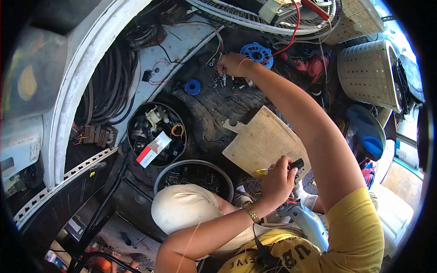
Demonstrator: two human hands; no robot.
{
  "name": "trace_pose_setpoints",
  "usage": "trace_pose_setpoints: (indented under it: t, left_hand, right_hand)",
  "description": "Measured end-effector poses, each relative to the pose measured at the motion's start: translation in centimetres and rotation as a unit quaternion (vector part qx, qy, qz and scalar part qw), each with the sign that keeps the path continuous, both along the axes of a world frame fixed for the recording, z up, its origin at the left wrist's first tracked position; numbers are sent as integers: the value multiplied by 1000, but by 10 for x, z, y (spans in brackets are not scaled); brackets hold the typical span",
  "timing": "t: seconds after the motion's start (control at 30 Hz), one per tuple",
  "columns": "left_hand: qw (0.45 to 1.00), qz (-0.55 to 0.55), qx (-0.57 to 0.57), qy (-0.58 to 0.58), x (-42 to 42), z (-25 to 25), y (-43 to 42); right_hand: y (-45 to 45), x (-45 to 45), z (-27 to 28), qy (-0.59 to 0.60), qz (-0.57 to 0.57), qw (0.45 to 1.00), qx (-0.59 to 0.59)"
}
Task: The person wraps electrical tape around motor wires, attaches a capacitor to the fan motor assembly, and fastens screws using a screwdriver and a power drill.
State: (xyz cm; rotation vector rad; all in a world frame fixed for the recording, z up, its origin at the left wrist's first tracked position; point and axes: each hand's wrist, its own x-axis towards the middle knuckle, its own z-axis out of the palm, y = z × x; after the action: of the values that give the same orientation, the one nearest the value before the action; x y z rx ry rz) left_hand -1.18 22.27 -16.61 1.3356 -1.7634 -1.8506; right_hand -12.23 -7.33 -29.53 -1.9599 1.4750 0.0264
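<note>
My left hand [278,184], with a gold watch on the wrist, is closed around a small black part [297,164]; yellow wire ends [262,172] show by its fingers. It is over the lower edge of a wooden board [259,141]. My right hand [233,64] reaches far forward to the dark ground, fingers pressed together; what they hold, if anything, is too small to name. Below that hand lie scattered small metal parts [224,81]. A blue round slotted part [256,53] sits just right of it, and a blue ring [192,87] lies to its left.
A black bucket of parts [182,119] with a red-and-white box [154,149] stands left. Nearer is a round metal basin [161,175]. A fan guard [268,28], a red tool [314,67] and a perforated basket [366,73] are at the upper right. Coiled black cable [109,86] hangs left.
</note>
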Motion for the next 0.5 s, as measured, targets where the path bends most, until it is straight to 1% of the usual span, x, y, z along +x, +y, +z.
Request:
trace_pose_setpoints:
  t: [0.03,0.1,0.13,0.2,0.23,0.3,0.33,0.4,0.5]
  left_hand:
    - [1000,-1,0,-3,0,0,0]
    - [1000,-3,-11,-7,1,1,-1]
    - [1000,-5,-23,-13,1,1,-2]
    - [1000,-7,-18,-13,0,1,-2]
    - [1000,-10,-13,-12,0,0,-1]
    - [1000,-8,-16,-11,-1,0,-1]
    - [1000,-5,-18,-10,-1,-1,0]
    - [1000,-6,-19,-8,-1,-1,0]
    - [1000,-3,-4,-7,-2,0,0]
  right_hand:
    - [2,-3,0,2,-2,1000,1]
    - [7,-5,-4,8,46,996,78]
    - [10,-7,-8,8,47,996,78]
    - [17,-10,-15,33,106,992,61]
    - [19,-10,-17,33,106,992,61]
    - [22,-7,-18,85,92,991,43]
    - [24,-4,-17,84,91,991,43]
    - [27,3,-16,37,58,993,-95]
    - [24,17,-15,7,38,995,-95]
